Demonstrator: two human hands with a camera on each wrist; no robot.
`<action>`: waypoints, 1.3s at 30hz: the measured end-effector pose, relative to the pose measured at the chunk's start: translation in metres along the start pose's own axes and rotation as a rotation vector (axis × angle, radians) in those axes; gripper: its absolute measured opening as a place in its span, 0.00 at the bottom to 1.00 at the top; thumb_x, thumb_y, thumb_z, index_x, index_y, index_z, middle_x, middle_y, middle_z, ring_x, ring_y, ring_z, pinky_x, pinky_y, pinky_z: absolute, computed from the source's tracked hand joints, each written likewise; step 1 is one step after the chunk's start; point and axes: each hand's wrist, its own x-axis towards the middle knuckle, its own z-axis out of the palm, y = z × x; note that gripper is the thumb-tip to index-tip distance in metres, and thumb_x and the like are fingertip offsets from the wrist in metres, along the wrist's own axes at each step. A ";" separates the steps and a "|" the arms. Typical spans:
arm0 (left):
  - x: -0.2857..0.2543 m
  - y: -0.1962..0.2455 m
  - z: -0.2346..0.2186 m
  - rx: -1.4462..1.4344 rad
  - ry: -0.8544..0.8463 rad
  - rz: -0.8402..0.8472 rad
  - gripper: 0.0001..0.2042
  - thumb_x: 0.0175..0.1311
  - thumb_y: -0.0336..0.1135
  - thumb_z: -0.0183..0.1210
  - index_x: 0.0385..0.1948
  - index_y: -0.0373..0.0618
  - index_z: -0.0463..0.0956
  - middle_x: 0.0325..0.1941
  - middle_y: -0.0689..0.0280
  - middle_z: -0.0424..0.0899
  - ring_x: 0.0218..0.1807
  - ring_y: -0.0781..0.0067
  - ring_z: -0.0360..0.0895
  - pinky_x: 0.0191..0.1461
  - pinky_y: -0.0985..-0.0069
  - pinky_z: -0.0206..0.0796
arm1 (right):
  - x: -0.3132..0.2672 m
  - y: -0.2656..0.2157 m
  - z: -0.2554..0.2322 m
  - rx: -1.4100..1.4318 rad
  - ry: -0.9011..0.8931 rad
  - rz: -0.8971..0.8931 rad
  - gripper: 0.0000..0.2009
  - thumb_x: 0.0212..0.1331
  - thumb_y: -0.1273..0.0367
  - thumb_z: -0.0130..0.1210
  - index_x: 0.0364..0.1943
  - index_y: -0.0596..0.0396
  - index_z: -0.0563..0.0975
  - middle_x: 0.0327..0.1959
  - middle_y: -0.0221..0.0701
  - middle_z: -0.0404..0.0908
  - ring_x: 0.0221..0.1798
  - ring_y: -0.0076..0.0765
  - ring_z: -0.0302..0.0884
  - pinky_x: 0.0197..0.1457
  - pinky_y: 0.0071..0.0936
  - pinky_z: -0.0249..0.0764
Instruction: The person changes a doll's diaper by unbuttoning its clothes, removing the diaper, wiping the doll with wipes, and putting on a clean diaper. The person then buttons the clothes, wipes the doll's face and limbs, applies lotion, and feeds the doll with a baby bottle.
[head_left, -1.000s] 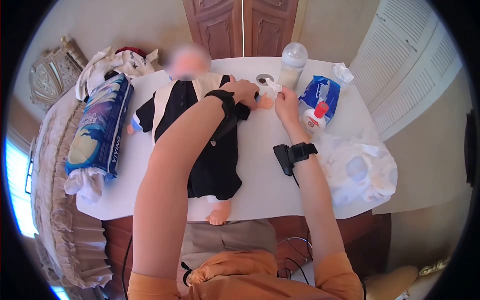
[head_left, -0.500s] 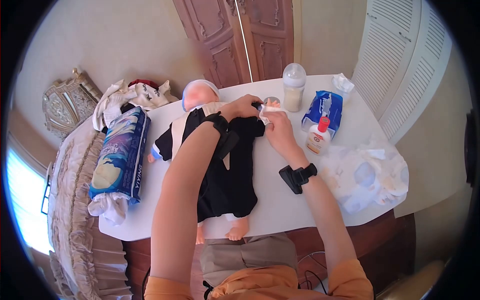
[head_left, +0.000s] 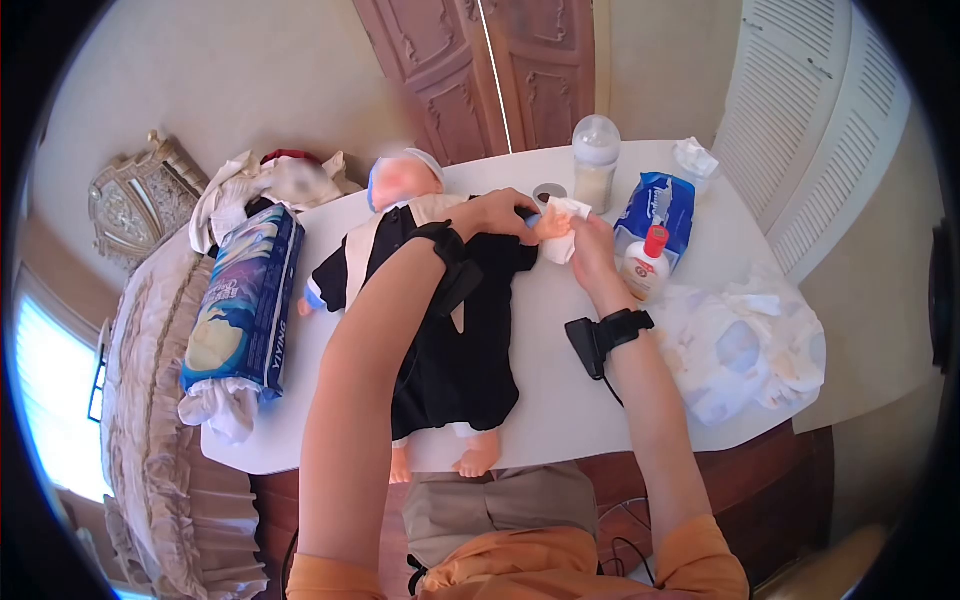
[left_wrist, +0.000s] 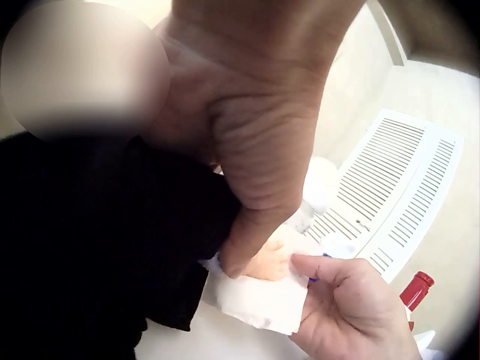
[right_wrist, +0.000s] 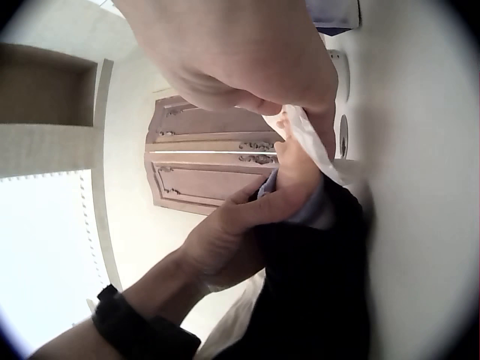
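Observation:
A doll in a black outfit (head_left: pixel 465 345) lies on its back on the white table. My left hand (head_left: pixel 497 213) grips the doll's sleeve cuff and wrist, thumb and fingers round it in the right wrist view. Between thumb and fingers my right hand (head_left: pixel 594 255) pinches a white wipe (head_left: pixel 562 252), spread behind and under the doll's small hand (head_left: pixel 553 226). The left wrist view shows the wipe (left_wrist: pixel 259 304) beneath the doll's hand (left_wrist: pixel 268 262), with my right thumb at its edge. My right fingertips are partly hidden behind the wipe.
Behind the hands stand a baby bottle (head_left: pixel 595 165) and a round-topped tin (head_left: pixel 549 192). To the right are a blue wipes pack (head_left: pixel 672 205), a red-capped bottle (head_left: pixel 645 265) and a clear bag of diapers (head_left: pixel 745 350). A blue diaper package (head_left: pixel 243 300) lies left.
The wipe, bunched in my right hand before, is now spread out behind the doll's hand. My left hand has stayed at the doll's cuff. The head view has shifted.

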 end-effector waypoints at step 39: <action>-0.042 0.018 0.009 0.294 0.020 0.044 0.22 0.38 0.47 0.62 0.35 0.44 0.78 0.34 0.62 0.80 0.37 0.67 0.75 0.41 0.73 0.64 | -0.005 0.007 -0.007 -1.186 -0.192 -0.288 0.10 0.44 0.71 0.46 0.25 0.65 0.74 0.18 0.38 0.74 0.21 0.37 0.67 0.29 0.31 0.64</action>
